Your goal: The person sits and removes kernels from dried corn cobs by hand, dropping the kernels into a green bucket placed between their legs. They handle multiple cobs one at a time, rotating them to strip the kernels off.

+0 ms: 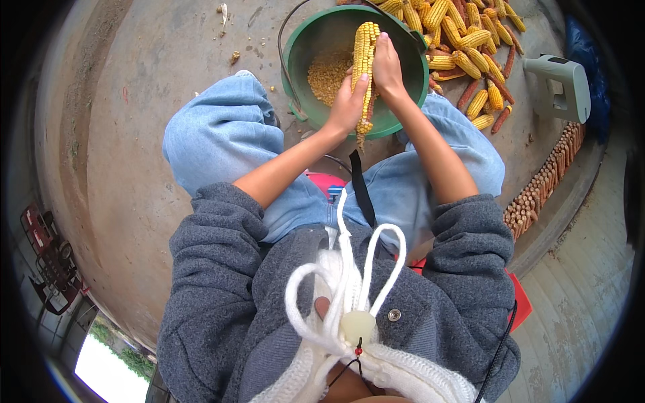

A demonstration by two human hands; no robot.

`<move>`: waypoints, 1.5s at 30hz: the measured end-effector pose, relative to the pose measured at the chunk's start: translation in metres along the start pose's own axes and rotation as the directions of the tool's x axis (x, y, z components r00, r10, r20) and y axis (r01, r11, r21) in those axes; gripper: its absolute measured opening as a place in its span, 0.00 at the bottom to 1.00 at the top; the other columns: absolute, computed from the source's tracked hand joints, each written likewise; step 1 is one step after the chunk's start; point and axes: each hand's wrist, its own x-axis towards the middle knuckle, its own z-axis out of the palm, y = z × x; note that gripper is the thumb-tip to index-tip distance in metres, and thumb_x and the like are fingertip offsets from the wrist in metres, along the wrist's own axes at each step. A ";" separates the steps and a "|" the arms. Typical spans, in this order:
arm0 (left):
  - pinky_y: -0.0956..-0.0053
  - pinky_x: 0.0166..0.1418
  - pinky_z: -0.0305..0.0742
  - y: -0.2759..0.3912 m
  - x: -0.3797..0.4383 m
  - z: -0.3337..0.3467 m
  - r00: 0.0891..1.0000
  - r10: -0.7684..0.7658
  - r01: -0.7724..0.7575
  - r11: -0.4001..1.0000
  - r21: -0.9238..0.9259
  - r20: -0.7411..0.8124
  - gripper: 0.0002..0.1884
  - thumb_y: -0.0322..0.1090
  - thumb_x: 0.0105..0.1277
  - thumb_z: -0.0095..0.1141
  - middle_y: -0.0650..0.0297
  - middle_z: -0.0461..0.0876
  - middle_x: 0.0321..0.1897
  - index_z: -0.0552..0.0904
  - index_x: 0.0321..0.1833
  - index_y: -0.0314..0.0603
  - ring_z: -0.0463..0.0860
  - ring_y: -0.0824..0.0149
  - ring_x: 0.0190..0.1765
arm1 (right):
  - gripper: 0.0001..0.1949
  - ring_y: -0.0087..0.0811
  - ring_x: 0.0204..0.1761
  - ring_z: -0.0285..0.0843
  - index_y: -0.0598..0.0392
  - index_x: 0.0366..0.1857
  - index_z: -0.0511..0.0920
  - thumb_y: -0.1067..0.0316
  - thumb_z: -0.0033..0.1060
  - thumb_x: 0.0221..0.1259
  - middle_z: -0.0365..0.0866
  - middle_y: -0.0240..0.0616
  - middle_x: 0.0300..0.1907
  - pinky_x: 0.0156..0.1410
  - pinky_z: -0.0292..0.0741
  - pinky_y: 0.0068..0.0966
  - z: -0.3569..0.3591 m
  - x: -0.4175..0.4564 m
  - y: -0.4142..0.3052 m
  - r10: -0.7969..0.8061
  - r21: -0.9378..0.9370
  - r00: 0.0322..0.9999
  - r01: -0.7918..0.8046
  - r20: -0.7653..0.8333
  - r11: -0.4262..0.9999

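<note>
Over a green plastic bucket (403,118) I hold a yellow ear of corn (364,55), its tip pointing up and its stem end towards me. My left hand (346,103) is closed around its lower middle, the thumb lying on the kernels. At the ear's right side, my right hand (388,68) presses against it with the fingers together. A strip of reddish bare cob shows along that side. Loose yellow kernels (327,78) lie in the bottom of the bucket, which stands between my knees. My right palm and some fingertips are hidden.
A pile of corn ears (466,40) with bare reddish cobs among them lies right of the bucket. Farther right are a pale green plastic stool (559,88), a blue plastic bag (587,70) and a long stack of cobs (544,186). A wire handle loops at the bucket's left.
</note>
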 end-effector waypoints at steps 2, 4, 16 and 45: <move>0.81 0.22 0.68 -0.003 0.002 0.001 0.999 0.051 -0.051 0.998 -0.045 -0.001 0.19 0.46 0.70 0.40 0.66 0.71 0.26 0.66 0.53 0.38 0.71 0.77 0.21 | 0.26 0.55 0.44 0.74 0.60 0.45 0.71 0.48 0.24 0.67 0.77 0.56 0.39 0.51 0.68 0.40 -0.002 -0.001 -0.001 -0.054 -0.081 0.998 0.052 -0.028 0.995; 0.81 0.23 0.69 -0.005 0.002 -0.002 0.999 0.038 -0.038 0.998 -0.053 -0.002 0.18 0.47 0.69 0.40 0.66 0.71 0.25 0.67 0.50 0.38 0.71 0.76 0.21 | 0.25 0.57 0.44 0.73 0.60 0.43 0.72 0.49 0.24 0.67 0.77 0.56 0.38 0.50 0.68 0.41 -0.002 -0.010 -0.017 -0.093 -0.183 0.994 0.082 -0.052 0.980; 0.77 0.26 0.70 -0.010 -0.001 -0.006 0.993 0.039 -0.028 0.995 0.093 -0.115 0.19 0.49 0.68 0.43 0.64 0.73 0.23 0.70 0.41 0.36 0.75 0.72 0.23 | 0.23 0.28 0.38 0.76 0.55 0.45 0.76 0.50 0.28 0.68 0.78 0.34 0.37 0.49 0.71 0.31 -0.010 0.000 -0.023 0.284 0.182 0.958 -0.285 0.036 0.941; 0.74 0.38 0.72 -0.002 0.005 -0.011 0.969 0.080 0.015 0.926 0.377 -0.233 0.23 0.50 0.65 0.46 0.58 0.78 0.31 0.72 0.48 0.33 0.78 0.69 0.33 | 0.21 0.34 0.44 0.75 0.51 0.55 0.66 0.52 0.27 0.67 0.74 0.37 0.48 0.48 0.72 0.31 -0.004 -0.006 -0.020 0.376 0.232 0.919 -0.393 0.117 0.890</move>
